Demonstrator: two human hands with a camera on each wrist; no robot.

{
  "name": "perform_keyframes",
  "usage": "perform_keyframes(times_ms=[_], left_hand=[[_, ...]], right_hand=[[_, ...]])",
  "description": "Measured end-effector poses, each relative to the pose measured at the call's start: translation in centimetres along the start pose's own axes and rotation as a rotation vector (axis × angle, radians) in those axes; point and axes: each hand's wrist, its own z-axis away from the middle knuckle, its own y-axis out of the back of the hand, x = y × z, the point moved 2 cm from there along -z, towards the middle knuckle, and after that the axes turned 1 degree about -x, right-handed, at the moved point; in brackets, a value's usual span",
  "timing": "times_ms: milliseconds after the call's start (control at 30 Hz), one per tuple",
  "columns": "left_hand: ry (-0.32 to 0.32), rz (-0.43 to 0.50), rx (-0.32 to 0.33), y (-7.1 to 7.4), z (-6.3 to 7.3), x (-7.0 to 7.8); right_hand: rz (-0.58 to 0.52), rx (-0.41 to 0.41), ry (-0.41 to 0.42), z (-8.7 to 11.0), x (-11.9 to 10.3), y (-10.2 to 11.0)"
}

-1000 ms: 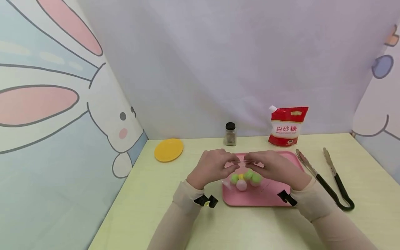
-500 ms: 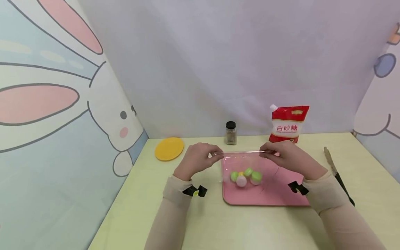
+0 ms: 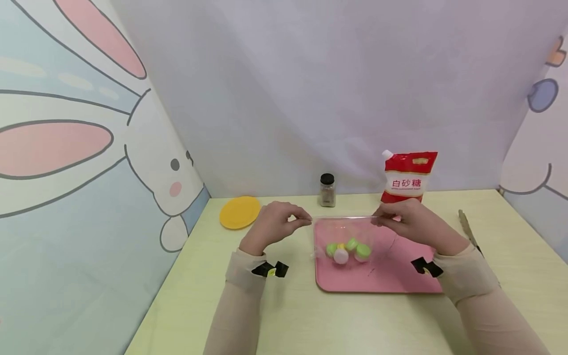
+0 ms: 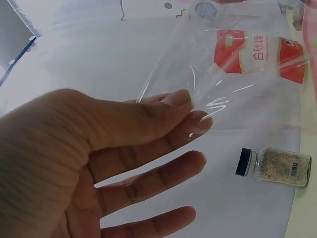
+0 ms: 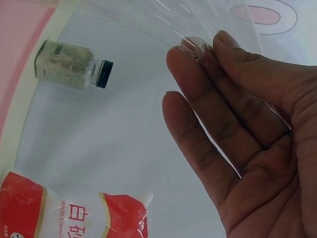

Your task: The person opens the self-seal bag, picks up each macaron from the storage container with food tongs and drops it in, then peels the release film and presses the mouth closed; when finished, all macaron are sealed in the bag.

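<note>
A clear plastic bag (image 3: 343, 227) is stretched between my two hands above the pink tray (image 3: 381, 282). My left hand (image 3: 273, 224) pinches its left top corner between thumb and index finger, with the other fingers extended in the left wrist view. At the opposite corner, my right hand (image 3: 411, 223) pinches the film (image 5: 163, 25) between thumb and fingertips. Several small macarons (image 3: 363, 252), green, yellow and pale pink, show through the film at the tray's left half.
Behind the tray stand a black-capped spice jar (image 3: 327, 191) and a red-and-white sugar pouch (image 3: 409, 175). A yellow plate (image 3: 240, 212) lies at the back left. Black-handled tongs (image 3: 466, 227) lie on the right, mostly hidden by my right arm. A cloth backdrop (image 3: 284, 123) closes off the back.
My hands have moved apart from close together over the tray, the left going left and the right going right, drawing the bag's top edge out straight. The macarons stay in about the same place.
</note>
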Motion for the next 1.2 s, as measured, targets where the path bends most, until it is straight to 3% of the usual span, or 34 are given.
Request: perform_keyframes(times_ms=[100,300,533,733,833,1000,1200], left_hand=[[-0.007,0.059,0.021,0.6,0.4,-0.2],[0.028,0.291,-0.007,2.9,1.8,-0.7],[0.109,0.398,-0.123,6.3,5.3,-1.3],[0.202,0.541,-0.214,8.1,7.6,-2.3],[0.287,0.544,-0.259,7.7,7.7,-3.9],[0.44,0.483,-0.313,5.7,6.7,-7.1],[0.498,0.401,-0.265,4.2,6.0,-8.7]], right_hand=[[-0.019,-0.006,0.005,-0.2,-0.5,0.0],[-0.102,-0.001,0.045,-0.9,-1.9,-0.7],[-0.195,-0.037,0.178,-3.2,-4.9,-3.1],[-0.344,-0.13,0.214,-5.1,-6.2,-5.0],[-0.39,-0.205,0.173,-6.4,-5.4,-6.7],[-0.346,-0.286,0.021,-8.3,-2.7,-9.7],[-0.319,-0.281,-0.082,-9.2,-0.6,-11.4]])
